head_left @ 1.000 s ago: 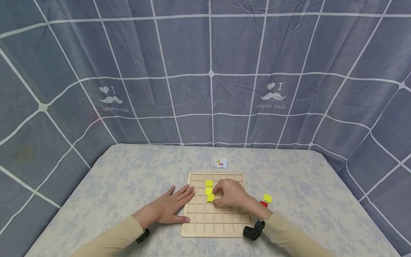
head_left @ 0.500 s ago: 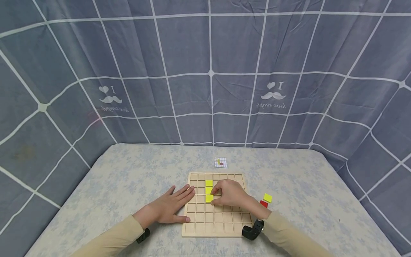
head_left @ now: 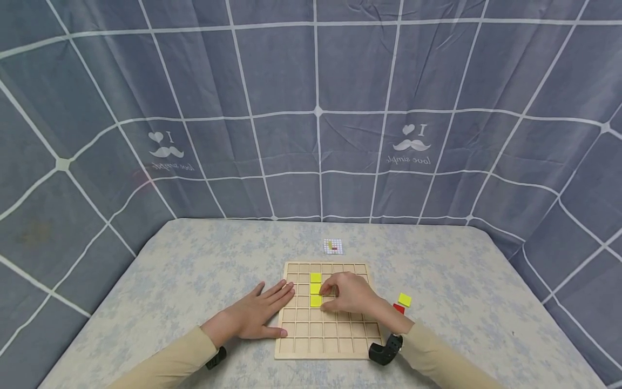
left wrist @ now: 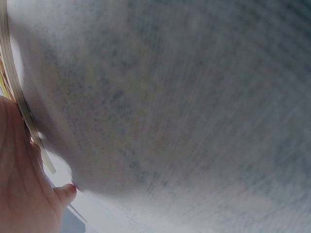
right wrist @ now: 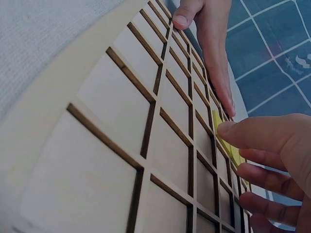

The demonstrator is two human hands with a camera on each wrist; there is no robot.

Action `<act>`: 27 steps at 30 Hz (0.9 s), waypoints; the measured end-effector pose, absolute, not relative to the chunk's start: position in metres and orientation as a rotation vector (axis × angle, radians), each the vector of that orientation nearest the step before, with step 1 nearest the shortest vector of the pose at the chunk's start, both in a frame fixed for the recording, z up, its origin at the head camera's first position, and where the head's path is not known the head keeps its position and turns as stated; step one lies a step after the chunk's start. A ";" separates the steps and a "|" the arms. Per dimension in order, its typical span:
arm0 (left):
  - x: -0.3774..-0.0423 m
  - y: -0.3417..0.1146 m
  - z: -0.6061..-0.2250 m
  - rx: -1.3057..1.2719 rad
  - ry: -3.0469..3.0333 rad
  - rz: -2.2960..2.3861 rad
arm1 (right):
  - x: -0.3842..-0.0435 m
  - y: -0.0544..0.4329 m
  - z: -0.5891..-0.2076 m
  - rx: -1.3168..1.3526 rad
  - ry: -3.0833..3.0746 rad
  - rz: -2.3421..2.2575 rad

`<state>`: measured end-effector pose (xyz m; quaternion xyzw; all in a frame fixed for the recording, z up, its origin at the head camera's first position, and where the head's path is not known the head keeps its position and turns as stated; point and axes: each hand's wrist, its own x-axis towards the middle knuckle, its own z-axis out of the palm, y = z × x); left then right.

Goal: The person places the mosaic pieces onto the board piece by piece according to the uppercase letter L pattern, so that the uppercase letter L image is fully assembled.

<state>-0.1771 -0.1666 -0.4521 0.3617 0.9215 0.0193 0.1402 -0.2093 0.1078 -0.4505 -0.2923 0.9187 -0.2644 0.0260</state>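
Note:
A wooden grid board point(head_left: 303, 346) lies on the table, with three square yellow tiles in one column: a far tile point(head_left: 316, 277), a middle tile point(head_left: 315, 288) and a near tile point(head_left: 316, 301). My right hand point(head_left: 353, 293) pinches the near tile at its right side, thumb at the lower corner and index finger at the upper. In the right wrist view its thumb point(right wrist: 238, 132) touches the yellow edge. My left hand point(head_left: 264, 313) rests with straight, spread fingers on the board's left edge. Its thumb point(left wrist: 65, 194) sticks out in the left wrist view.
Right of the board lie a loose yellow tile point(head_left: 405, 299) and a red tile point(head_left: 399, 308), partly hidden by my right forearm. A small card point(head_left: 333, 247) printed with a coloured grid lies beyond the board. A grey-blue curtain point(head_left: 272, 146) encloses the table.
The near yellow tile was slightly askew and has shifted left, into line with the other two. My right fingers moved a little with it. The left hand has stayed put.

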 end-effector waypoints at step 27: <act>-0.178 -0.167 -0.451 1.055 2.653 0.058 | -0.210 0.220 -0.427 -0.598 2.976 -0.872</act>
